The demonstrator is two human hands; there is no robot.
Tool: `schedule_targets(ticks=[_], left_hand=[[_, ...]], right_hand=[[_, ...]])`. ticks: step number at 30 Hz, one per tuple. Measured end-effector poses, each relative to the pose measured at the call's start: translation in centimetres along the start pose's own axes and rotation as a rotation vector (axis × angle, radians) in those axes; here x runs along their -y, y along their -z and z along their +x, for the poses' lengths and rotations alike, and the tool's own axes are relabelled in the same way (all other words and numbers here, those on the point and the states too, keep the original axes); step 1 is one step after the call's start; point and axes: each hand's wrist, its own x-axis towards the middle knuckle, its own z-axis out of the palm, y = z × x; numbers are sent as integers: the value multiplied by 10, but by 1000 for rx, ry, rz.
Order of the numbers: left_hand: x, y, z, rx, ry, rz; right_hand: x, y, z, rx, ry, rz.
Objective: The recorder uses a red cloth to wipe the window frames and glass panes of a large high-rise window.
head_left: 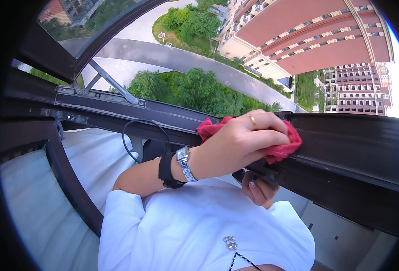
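My left hand [238,142], wearing a ring, a silver watch [185,163] and a black wrist strap [165,170], reaches across to the right. Its fingers are closed on a red cloth [292,143], bunched up and pressed against the dark brown window frame [348,147]. One end of the cloth sticks out on the left, behind the hand. Lower down, below the frame's near edge, my right hand [259,190] is curled with its fingers bent. A dark object [240,175] shows beside those fingers; what they grip is partly hidden.
At the left an opened window sash [75,63] is joined to the frame by a metal stay arm [116,83]. A black cable [127,135] loops near my wrist. White curtains [91,153] hang at the left. Outside, far below, are trees [195,88], a road and buildings.
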Motion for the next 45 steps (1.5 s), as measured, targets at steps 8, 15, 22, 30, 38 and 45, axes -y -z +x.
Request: schedule_targets(ticks=[8,15,22,30,38,45], left_hand=[[6,9,-49,-209,232,301],[-47,-5,-5,-80,-410,460],[-54,-28,3,-63,-501,837],[-51,-29,-27,-104,-46,639],[-17,-27,-70,-203,313,387],[35,-12,-141,-141,594,478]], right_hand=[[2,-6,0,-59,-82,38],[2,-7,21,-92,-191,147],[7,6,21,-75,-281,434],[2,3,-11,-52,-309,547],[7,-3,-18,-4,-272,625],[10,-6,-2,22,-239,613]])
